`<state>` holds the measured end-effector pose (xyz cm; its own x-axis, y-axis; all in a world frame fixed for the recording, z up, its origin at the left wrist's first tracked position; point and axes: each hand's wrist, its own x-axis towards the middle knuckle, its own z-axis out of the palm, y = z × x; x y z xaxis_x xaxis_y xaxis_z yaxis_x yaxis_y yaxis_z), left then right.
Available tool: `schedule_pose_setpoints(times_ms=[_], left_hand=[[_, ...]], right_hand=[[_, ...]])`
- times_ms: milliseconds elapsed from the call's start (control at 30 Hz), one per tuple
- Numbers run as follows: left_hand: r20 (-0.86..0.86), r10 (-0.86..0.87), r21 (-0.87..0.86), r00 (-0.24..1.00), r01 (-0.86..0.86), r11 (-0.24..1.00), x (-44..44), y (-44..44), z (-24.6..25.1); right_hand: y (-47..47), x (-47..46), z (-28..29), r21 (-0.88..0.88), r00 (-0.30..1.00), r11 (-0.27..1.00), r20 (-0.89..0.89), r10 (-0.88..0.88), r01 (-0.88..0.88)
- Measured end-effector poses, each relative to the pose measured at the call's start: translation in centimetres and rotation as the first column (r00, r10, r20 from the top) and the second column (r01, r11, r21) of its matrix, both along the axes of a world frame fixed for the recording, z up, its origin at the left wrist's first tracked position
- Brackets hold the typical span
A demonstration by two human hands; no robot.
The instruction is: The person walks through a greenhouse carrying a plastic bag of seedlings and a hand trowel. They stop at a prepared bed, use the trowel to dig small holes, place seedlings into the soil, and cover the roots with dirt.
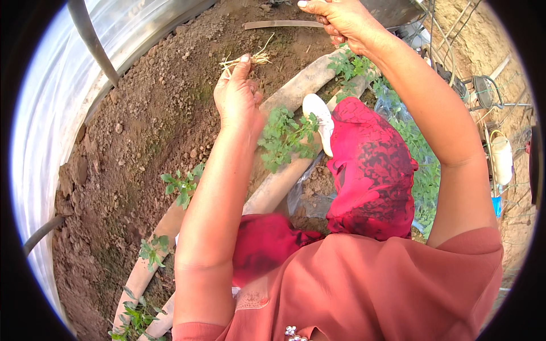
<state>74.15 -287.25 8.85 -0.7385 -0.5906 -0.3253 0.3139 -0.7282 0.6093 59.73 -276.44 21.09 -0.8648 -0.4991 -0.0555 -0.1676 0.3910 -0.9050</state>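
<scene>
My left hand (239, 98) grips a small bunch of pale, straw-like strands (261, 58), pinched by the thumb above bare soil. Loose ends stick out on both sides of the thumb. My right hand (345, 21) is raised at the top edge with its fingers curled. Part of it is cut off by the frame, and whether it holds something cannot be made out. Below my right hand, a leafy green plant (349, 66) grows beside a dusty pale tube (298, 85). Another leafy plant (283, 138) stands between my left forearm and a white shoe (318, 115).
Clear plastic sheeting (51, 123) with dark curved poles (91, 40) borders the soil (140, 115) on the left. More small plants (138, 317) line the tubes at lower left. A curved flat strip (283, 24) lies ahead. Cables and a white container (501, 160) are along the earthen wall at right.
</scene>
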Motion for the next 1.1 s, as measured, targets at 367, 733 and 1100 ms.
schedule_pose_setpoints(times_ms=[367, 733, 1100], left_hand=[[0.075, 0.079, -0.010, 0.994, -0.079, 0.997, 0.9, -3.0, -3.9], [-0.028, -0.106, 0.151, 0.994, 0.109, 0.982, 0.4, -3.7, -4.3], [0.148, 0.046, -0.017, 0.988, -0.044, 0.999, 0.4, -4.3, -7.0]], right_hand=[[-3.4, -3.4, -3.6, -0.020, 0.998, 1.000, 0.064, -0.004, 0.005], [-4.8, -0.9, -16.0, 0.259, 0.826, 0.837, -0.183, 0.533, -0.483], [-4.5, -4.0, -19.7, -0.044, 0.651, 0.784, 0.530, 0.543, -0.619]])
